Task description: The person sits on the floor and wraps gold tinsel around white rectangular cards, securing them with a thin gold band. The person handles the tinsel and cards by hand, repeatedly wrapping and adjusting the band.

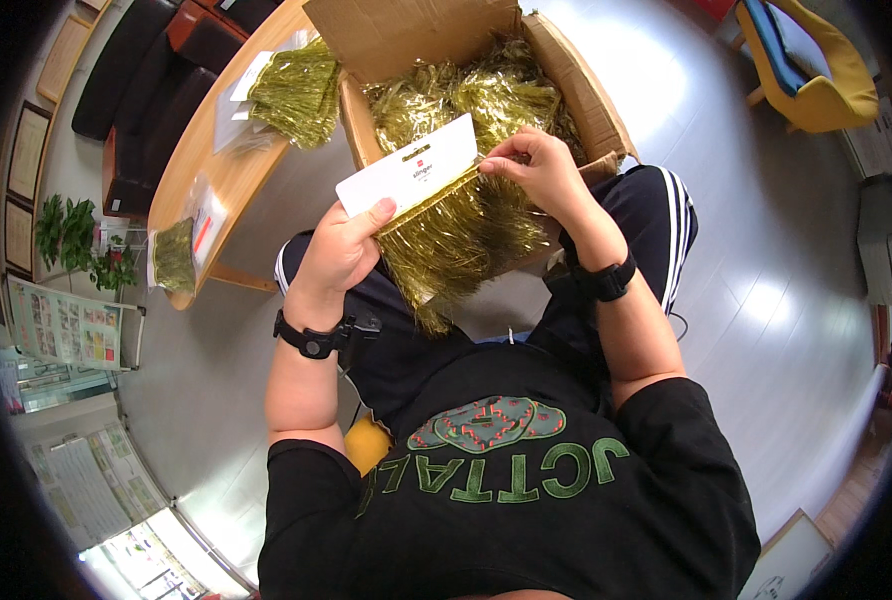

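My left hand [345,244] grips the left end of a white header card [416,161], thumb on top. The card bears printing and has a hanging slot. Along its lower edge runs a band of gold tinsel fringe [446,247], whose strands hang down over my lap. My right hand [540,169] pinches the right end of that band between thumb and fingertips, at the card's corner. Just beyond, an open cardboard box [416,34] is filled with more gold tinsel [506,94].
A wooden table [213,142] curves along the left. On it lie a stack of carded tinsel fringes [296,90] and, nearer, a packed tinsel piece in a clear bag [173,255]. A yellow chair [821,75] stands at the far right. My knees flank the box's near side.
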